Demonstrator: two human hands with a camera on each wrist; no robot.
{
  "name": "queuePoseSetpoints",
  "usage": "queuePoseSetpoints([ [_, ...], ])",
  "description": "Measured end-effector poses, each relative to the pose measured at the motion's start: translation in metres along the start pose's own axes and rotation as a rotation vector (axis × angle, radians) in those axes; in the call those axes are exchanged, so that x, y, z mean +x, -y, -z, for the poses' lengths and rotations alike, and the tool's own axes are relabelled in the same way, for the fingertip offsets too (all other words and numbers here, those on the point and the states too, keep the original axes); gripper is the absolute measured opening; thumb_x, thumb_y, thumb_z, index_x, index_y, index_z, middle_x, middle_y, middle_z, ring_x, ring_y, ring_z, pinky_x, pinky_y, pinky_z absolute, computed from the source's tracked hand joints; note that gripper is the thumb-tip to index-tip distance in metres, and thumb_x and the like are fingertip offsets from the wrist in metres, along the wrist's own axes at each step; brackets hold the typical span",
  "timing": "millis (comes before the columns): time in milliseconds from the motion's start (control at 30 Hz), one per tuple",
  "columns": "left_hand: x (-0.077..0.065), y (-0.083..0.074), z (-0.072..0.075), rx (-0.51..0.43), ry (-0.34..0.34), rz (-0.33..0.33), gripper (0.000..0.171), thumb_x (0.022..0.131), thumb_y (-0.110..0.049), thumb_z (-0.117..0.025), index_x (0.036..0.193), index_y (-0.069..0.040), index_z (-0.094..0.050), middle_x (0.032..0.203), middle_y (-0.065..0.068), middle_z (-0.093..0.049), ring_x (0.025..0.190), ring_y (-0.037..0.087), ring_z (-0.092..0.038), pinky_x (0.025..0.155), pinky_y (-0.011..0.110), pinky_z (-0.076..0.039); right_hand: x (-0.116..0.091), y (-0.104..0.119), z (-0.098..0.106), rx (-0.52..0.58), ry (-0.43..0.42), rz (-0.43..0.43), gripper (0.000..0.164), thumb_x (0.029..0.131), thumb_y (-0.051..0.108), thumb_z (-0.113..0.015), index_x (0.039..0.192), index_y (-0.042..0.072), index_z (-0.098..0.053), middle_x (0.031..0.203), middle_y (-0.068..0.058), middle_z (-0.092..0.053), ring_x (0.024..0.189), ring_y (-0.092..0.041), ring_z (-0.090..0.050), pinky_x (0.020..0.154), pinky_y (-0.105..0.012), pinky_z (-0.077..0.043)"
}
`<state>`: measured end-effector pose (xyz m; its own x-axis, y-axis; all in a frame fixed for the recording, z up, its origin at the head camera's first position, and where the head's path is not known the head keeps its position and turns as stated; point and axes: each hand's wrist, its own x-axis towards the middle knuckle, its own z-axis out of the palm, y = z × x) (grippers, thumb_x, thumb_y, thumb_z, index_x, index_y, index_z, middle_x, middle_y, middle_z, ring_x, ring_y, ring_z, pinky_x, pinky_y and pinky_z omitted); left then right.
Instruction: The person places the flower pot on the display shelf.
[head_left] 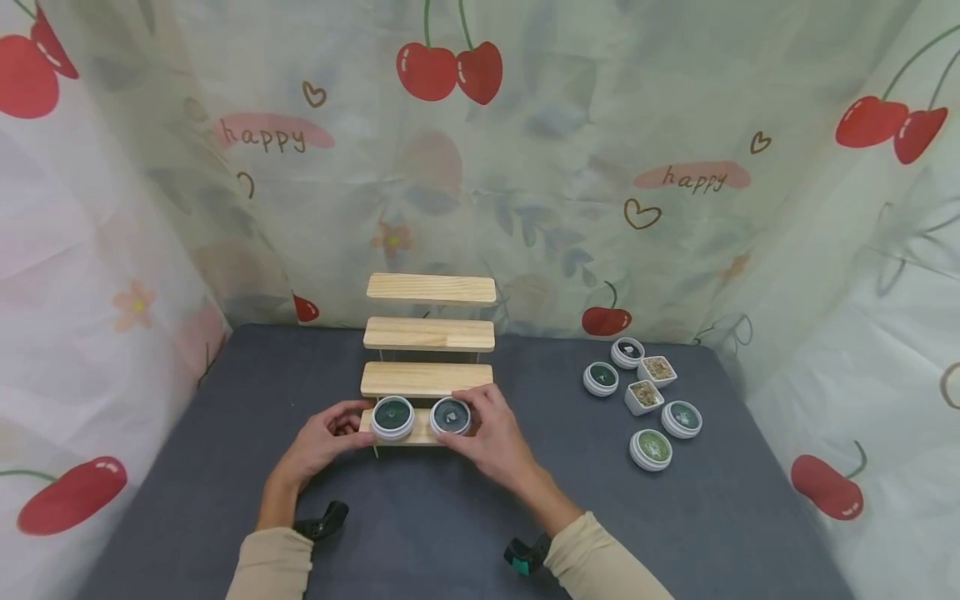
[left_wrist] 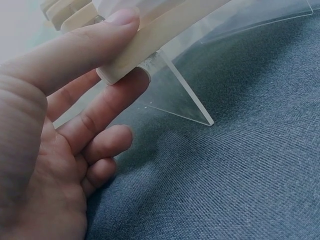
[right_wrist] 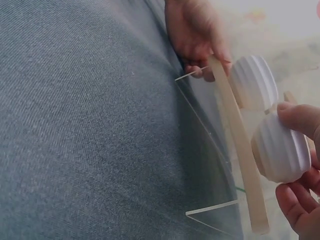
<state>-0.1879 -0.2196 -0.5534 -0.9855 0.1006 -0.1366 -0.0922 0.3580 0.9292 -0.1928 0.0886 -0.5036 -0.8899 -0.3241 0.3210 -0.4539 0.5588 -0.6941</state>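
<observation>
At the left, thin curtain [head_left: 150, 250], printed with cherries, falls in soft creases to a table covered in dark blue-grey cloth [head_left: 247, 375] with a fine, ribbed weave. The left hand [head_left: 322, 437] comes next, pinching the near-left end of the lowest shelf [head_left: 422, 429], thumb over the top and a finger underneath, the other fingers bent loosely below. The thumb tip lies right by the left pot [head_left: 392, 417]; I can't tell whether they touch.

That shelf is a pale slat with rounded corners, on clear, sharp-edged supports [left_wrist: 190, 92]; three higher shelves [head_left: 427, 333], also grained wood, step up behind it. The left pot is white, round and fluted, with a dark green top, and stands on the lowest shelf. To its right, the grey-topped pot [head_left: 451, 415] has the same fluted sides and sits at the shelf's surface. The right hand [head_left: 491, 433] is clamped on it, thumb at the near side, fingers at the far side.

Well apart on the right, four round white pots [head_left: 601, 379] with green or dark tops are grouped around two small square pots [head_left: 645, 397] filled with something coarse and tan.
</observation>
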Motion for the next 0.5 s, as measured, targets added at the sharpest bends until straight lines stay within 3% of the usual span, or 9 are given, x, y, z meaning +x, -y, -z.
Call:
queuePoseSetpoints([
  [267,-0.0003,0.0,-0.0002,0.0,0.0,0.001,0.067,0.083,-0.032,-0.086,0.141,-0.013,-0.057,0.102,0.007,-0.063,0.086,0.016,-0.056,0.073,0.024,-0.046,-0.0013,-0.0021,-0.0013,-0.154,-0.006,0.074,0.062,0.078,0.035,-0.09,0.129,0.014,-0.061,0.119,-0.003,-0.055,0.097,-0.011,-0.055,0.08,-0.024,-0.047],
  [500,0.0032,0.0045,0.0004,0.019,0.004,0.007,0.067,0.085,-0.03,-0.085,0.142,-0.012,-0.056,0.103,0.007,-0.063,0.086,0.014,-0.056,0.074,0.024,-0.046,-0.0019,-0.0013,0.0006,-0.182,0.001,0.068,0.062,0.078,0.039,-0.089,0.127,0.013,-0.061,0.117,-0.003,-0.055,0.094,-0.01,-0.054,0.079,-0.023,-0.047],
])
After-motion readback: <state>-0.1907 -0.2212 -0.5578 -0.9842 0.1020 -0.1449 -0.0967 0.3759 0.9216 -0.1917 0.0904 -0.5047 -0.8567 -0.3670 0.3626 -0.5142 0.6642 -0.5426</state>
